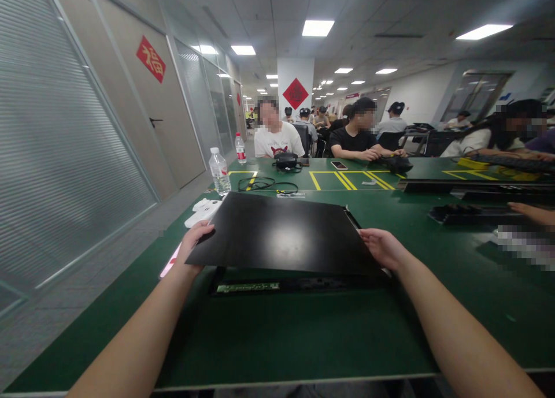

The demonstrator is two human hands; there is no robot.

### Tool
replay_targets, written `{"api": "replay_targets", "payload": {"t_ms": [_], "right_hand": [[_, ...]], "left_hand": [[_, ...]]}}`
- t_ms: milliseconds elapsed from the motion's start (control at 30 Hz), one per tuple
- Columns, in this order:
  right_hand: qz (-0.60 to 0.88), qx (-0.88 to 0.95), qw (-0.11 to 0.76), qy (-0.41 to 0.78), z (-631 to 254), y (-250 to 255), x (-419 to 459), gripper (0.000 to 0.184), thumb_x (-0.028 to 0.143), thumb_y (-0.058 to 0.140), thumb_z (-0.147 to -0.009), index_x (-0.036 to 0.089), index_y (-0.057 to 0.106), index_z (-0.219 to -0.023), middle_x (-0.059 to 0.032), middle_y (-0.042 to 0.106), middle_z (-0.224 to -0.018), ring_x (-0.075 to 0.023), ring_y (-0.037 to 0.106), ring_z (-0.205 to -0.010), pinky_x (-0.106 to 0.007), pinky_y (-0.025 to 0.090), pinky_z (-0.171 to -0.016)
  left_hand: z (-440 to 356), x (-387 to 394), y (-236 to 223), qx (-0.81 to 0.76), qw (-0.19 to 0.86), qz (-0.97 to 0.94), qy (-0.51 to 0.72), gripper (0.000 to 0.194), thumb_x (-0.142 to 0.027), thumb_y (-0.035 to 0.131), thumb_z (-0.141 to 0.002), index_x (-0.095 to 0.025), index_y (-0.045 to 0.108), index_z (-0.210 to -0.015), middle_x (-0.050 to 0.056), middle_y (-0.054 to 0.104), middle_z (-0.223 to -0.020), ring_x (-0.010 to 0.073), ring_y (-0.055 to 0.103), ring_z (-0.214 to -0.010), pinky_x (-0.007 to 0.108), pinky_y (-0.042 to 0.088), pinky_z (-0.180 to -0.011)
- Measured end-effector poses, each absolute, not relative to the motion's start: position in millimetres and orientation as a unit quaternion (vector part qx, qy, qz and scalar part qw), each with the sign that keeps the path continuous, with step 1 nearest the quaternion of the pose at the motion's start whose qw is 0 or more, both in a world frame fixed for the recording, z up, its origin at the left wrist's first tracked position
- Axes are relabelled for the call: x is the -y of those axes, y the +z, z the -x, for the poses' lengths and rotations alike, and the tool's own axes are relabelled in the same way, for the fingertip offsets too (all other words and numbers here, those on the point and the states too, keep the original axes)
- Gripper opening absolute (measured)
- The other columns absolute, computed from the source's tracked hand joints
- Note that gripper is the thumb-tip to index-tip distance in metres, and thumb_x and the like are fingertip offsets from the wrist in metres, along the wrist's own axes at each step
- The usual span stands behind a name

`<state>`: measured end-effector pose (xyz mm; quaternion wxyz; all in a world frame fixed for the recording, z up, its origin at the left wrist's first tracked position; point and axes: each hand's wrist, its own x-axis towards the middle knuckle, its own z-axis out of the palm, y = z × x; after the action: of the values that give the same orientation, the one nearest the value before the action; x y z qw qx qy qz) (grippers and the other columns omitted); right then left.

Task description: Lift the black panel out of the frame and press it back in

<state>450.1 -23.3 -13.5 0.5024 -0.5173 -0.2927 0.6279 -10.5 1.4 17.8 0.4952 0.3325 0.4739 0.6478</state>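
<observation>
A thin black rectangular panel (277, 233), glossy with a light reflected in it, is held up slightly tilted over the green table. My left hand (193, 245) grips its left edge, thumb on top and fingers underneath. At the right edge my right hand (384, 246) is closed on the panel, its fingers partly hidden. Beneath the panel lies a black frame (329, 283) with a green circuit board strip (248, 287) along its near side. The panel covers most of that frame.
A water bottle (219, 173), a white object (202, 212) and a pink-edged phone (170, 262) are at left. Beyond lies a black cable (260, 183). Black parts (468, 214) rest at right near another person's hand (531, 213). Several people sit across the green table (286, 340).
</observation>
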Motion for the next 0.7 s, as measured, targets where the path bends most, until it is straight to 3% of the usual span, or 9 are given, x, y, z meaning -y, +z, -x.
{"api": "replay_targets", "payload": {"t_ms": [133, 267, 533, 700], "right_hand": [[0.513, 0.309, 0.510, 0.618, -454.7, -15.1, 22.3, 0.016, 0.015, 0.061, -0.084, 0.017, 0.075, -0.090, -0.0121, 0.079, -0.094, -0.0198, 0.074, -0.080, -0.029, 0.060, -0.074], [0.516, 0.291, 0.525, 0.612, -454.1, -12.4, 23.6, 0.018, 0.014, 0.064, -0.082, 0.015, 0.074, -0.097, -0.0137, 0.078, -0.094, -0.0194, 0.073, -0.081, -0.028, 0.060, -0.075], [0.531, 0.282, 0.533, 0.596, -452.1, -8.9, 24.1, 0.055, 0.016, 0.063, -0.081, 0.016, 0.055, -0.135, -0.0169, 0.079, -0.096, -0.0249, 0.077, -0.085, -0.033, 0.060, -0.075], [0.558, 0.296, 0.529, 0.567, -448.0, -6.4, 27.4, 0.072, 0.016, 0.064, -0.080, 0.019, 0.044, -0.150, -0.0126, 0.080, -0.092, -0.0228, 0.076, -0.080, -0.032, 0.058, -0.072]], "left_hand": [[9.0, -1.2, 17.8, -0.473, 0.479, -0.347, 0.653, 0.026, -0.026, 0.080, -0.047, -0.019, 0.064, -0.067, -0.003, 0.064, -0.060, 0.0149, 0.058, -0.056, 0.024, 0.044, -0.054], [8.4, -1.7, 17.4, -0.476, 0.473, -0.346, 0.656, 0.025, -0.025, 0.079, -0.046, -0.019, 0.062, -0.063, -0.004, 0.062, -0.057, 0.0132, 0.054, -0.054, 0.023, 0.041, -0.052], [8.3, -1.9, 17.8, -0.480, 0.461, -0.331, 0.669, 0.025, -0.023, 0.078, -0.043, -0.021, 0.057, -0.057, -0.004, 0.059, -0.053, 0.0128, 0.051, -0.051, 0.024, 0.039, -0.048], [8.3, -0.2, 19.5, -0.478, 0.461, -0.338, 0.667, 0.024, -0.023, 0.077, -0.044, -0.021, 0.058, -0.058, -0.004, 0.057, -0.053, 0.0117, 0.050, -0.050, 0.024, 0.038, -0.047]]}}
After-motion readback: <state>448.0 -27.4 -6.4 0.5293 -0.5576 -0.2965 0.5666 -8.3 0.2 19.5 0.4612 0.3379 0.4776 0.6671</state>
